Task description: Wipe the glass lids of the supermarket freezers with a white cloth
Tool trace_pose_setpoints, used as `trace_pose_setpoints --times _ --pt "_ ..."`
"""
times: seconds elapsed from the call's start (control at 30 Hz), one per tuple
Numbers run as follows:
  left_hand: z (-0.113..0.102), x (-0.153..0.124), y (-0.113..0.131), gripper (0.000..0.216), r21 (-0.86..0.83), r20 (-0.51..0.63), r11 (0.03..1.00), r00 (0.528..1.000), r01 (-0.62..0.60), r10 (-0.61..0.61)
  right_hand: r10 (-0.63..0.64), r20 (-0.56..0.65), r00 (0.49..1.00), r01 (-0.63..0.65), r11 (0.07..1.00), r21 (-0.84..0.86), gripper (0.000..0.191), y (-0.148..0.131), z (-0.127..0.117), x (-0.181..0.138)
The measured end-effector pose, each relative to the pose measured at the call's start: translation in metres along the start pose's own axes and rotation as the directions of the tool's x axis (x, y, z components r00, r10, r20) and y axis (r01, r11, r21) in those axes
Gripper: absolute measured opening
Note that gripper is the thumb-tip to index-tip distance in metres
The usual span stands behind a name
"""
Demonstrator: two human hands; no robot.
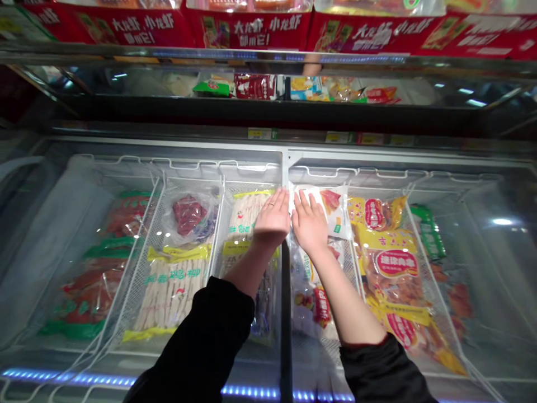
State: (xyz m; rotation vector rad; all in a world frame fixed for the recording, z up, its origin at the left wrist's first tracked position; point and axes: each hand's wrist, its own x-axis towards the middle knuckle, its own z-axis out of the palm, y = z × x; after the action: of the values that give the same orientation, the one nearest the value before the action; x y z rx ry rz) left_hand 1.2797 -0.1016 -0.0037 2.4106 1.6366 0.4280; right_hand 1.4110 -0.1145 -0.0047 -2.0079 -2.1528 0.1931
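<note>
My left hand (pixel 273 218) lies flat, fingers stretched out, on a clear bag of pale food sticks with a yellow edge (pixel 245 215) in a wire basket (pixel 251 166) of the chest freezer. A ring shows on one finger. Right beside it, my right hand (pixel 309 223) rests flat with fingers spread on a white packet with a red picture (pixel 335 208) in the neighbouring basket. The two hands nearly touch over the dark divider bar (pixel 286 313) between the baskets. Both sleeves are black and pushed up.
More baskets hold a bag of red meat (pixel 189 214), a yellow-edged bag of sticks (pixel 174 288), green-edged packs (pixel 94 288) at left and yellow-red packs (pixel 392 266) at right. Sliding glass lids (pixel 499 268) flank the opening. A shelf of red cartons (pixel 251 28) hangs above.
</note>
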Motion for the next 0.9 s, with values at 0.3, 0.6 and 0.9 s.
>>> trace_pose_setpoints --times 0.3,0.6,0.9 --pt "0.002 0.001 -0.001 0.056 0.038 -0.042 0.999 0.999 -0.002 0.004 -0.045 0.008 0.999 0.045 0.999 -0.001 0.056 0.031 -0.008 0.053" --pt "0.006 0.001 0.000 0.054 0.038 -0.107 0.999 0.994 0.007 -0.003 -0.103 0.028 0.994 0.104 0.994 -0.021 0.055 0.017 -0.005 0.027" --pt "0.011 0.001 -0.003 0.056 0.031 -0.116 0.999 0.993 -0.007 0.011 -0.080 0.118 0.990 0.087 0.995 -0.054 0.057 0.033 -0.016 0.075"
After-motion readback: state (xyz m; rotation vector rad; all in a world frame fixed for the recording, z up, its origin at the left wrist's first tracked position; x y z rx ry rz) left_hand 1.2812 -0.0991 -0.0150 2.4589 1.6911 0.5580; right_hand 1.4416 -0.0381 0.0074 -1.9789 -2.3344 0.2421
